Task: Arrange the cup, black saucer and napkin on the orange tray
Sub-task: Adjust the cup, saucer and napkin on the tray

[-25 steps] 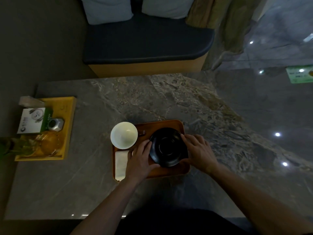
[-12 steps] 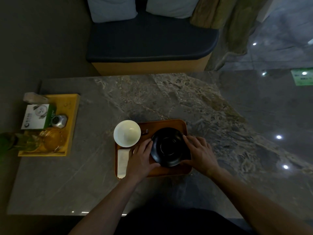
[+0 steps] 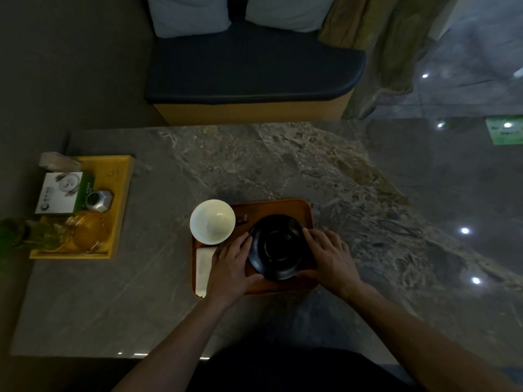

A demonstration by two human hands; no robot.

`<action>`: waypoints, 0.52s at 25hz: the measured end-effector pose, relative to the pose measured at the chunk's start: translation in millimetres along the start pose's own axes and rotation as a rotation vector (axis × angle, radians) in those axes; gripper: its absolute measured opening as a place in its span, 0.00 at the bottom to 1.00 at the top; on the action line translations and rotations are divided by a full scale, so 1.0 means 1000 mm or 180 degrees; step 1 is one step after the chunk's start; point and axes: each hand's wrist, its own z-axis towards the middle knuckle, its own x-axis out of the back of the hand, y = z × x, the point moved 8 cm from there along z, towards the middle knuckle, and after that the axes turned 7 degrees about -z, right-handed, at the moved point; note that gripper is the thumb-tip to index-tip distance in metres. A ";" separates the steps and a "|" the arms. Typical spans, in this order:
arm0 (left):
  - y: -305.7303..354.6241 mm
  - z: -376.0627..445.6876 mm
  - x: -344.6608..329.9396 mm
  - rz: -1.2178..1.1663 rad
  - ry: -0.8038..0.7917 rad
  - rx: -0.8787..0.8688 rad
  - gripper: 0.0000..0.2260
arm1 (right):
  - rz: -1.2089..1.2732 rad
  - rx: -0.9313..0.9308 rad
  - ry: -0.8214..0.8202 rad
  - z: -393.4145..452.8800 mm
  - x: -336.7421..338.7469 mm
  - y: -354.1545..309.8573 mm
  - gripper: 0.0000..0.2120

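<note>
Both arms get cut off at the bottom edge. Left hand (image 3: 230,267) and right hand (image 3: 331,260) each have a grip on the black saucer (image 3: 278,247), mid-frame on the orange tray (image 3: 283,206). The left hand partly hides the napkin (image 3: 204,267); the white cup (image 3: 212,221) overhangs the tray's far-left corner.

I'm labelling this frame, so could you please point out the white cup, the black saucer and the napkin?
white cup (image 3: 212,222): head view, inside of the bowl.
black saucer (image 3: 278,247): head view, its centre well.
napkin (image 3: 203,267): head view, middle of the folded strip, along the tray's left edge.
</note>
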 end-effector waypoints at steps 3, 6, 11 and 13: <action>0.003 -0.007 0.001 0.0017 0.0163 0.0063 0.43 | 0.0035 0.0083 -0.0044 0.008 0.004 0.002 0.56; 0.007 -0.015 0.000 0.0233 0.0338 0.0190 0.42 | -0.0189 0.0306 -0.0159 0.021 0.009 0.001 0.56; 0.008 -0.012 -0.002 0.0349 0.0337 0.0153 0.39 | -0.0229 0.0368 -0.0153 0.021 0.010 -0.002 0.55; 0.005 -0.008 0.000 0.0325 0.0333 0.0100 0.39 | -0.0191 0.0289 -0.0147 0.019 0.008 -0.004 0.56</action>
